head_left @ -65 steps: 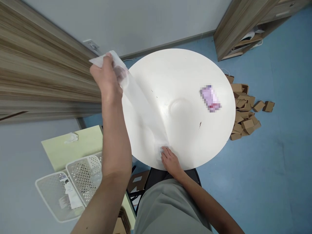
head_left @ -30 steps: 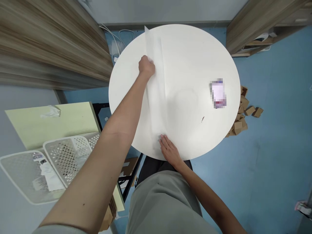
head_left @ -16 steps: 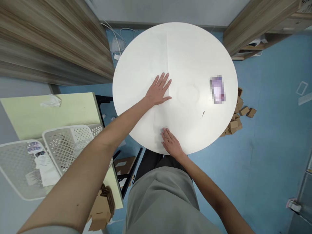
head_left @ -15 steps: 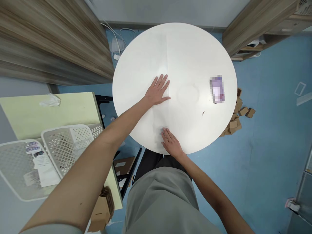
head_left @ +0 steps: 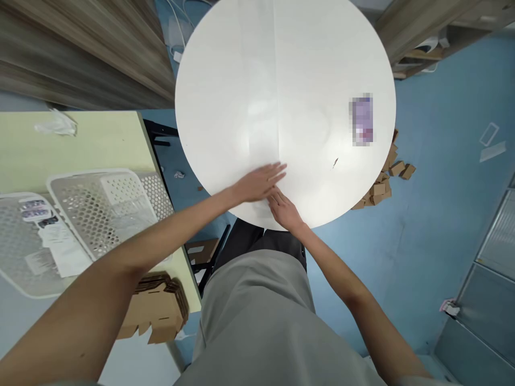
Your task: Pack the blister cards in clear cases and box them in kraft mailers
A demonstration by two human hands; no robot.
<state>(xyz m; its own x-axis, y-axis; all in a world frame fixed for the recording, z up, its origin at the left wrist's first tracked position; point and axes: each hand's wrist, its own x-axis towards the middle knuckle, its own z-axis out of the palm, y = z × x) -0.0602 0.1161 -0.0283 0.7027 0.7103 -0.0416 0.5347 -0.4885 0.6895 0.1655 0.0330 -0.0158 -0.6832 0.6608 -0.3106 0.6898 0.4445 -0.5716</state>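
Observation:
A wide, see-through film-like strip lies flat down the middle of the round white table. Across its near part rests my left hand, palm down, with fingers stretched out to the right. Just below, close to the table's near edge, my right hand lies over the strip's right side with its fingers extended. Its fingertips meet the underside of my left hand, or pass beneath it; which of the two is hidden. Neither hand visibly grips anything.
A blurred-out purple rectangular item lies on the table's right side. To the left, a pale green table bears white perforated baskets and flattened cardboard. Small cardboard boxes sit on the floor at right.
My left hand has slid along the strip toward me, from mid-table to my right hand. My right hand stays near the table's edge. The view has tilted, so the table appears higher.

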